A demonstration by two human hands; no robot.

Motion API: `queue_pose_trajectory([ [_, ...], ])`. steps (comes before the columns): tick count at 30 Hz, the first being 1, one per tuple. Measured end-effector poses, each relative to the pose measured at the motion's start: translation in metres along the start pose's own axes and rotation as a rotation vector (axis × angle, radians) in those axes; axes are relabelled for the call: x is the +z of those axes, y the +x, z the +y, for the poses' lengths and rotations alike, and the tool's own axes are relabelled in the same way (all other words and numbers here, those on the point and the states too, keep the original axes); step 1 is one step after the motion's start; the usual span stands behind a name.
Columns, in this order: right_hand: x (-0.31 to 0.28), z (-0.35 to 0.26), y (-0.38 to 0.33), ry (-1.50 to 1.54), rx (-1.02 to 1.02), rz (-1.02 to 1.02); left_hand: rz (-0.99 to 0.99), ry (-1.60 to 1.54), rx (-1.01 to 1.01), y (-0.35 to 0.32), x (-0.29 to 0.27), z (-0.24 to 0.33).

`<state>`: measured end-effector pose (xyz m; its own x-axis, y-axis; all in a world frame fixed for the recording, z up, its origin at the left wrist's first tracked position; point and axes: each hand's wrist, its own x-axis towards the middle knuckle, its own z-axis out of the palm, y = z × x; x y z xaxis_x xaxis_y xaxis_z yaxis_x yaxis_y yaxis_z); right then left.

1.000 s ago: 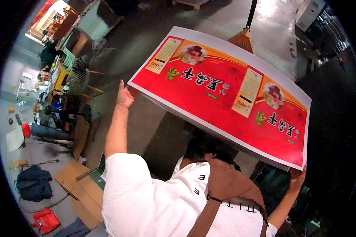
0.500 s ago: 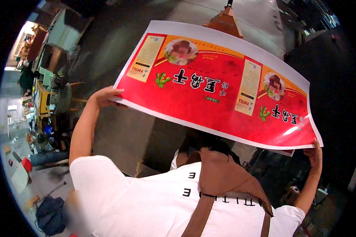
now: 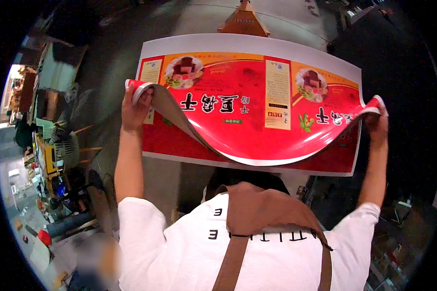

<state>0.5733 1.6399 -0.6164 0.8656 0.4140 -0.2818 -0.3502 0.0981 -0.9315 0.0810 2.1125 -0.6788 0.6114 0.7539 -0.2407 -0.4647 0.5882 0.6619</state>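
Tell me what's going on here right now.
A person in a white shirt and brown apron holds a large red printed sheet up by its two near corners. The left hand grips one corner, which curls over, and the right hand grips the other. The sheet sags in a curve between the hands, its far part lying flat on a stack of like sheets. To the person's left is a cluttered work area on the floor.

Red printed sheet with yellow panels, white border.
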Motion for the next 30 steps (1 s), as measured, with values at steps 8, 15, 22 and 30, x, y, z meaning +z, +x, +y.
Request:
queue_pose_trajectory([
  [8,0.044,0.035,0.012,-0.139,0.043,-0.055,0.009,0.296,-0.086,0.022,0.049,-0.021],
  [15,0.011,-0.055,-0.069,0.212,-0.355,0.07,-0.324,0.119,0.277,-0.032,0.106,0.049],
  [22,-0.109,-0.076,-0.074,1.013,-0.456,-0.454,-0.622,-0.569,0.3,-0.013,0.068,0.144],
  [30,-0.093,-0.032,-0.036,0.765,-0.447,-0.092,-0.268,-0.227,0.393,0.044,0.097,0.087],
])
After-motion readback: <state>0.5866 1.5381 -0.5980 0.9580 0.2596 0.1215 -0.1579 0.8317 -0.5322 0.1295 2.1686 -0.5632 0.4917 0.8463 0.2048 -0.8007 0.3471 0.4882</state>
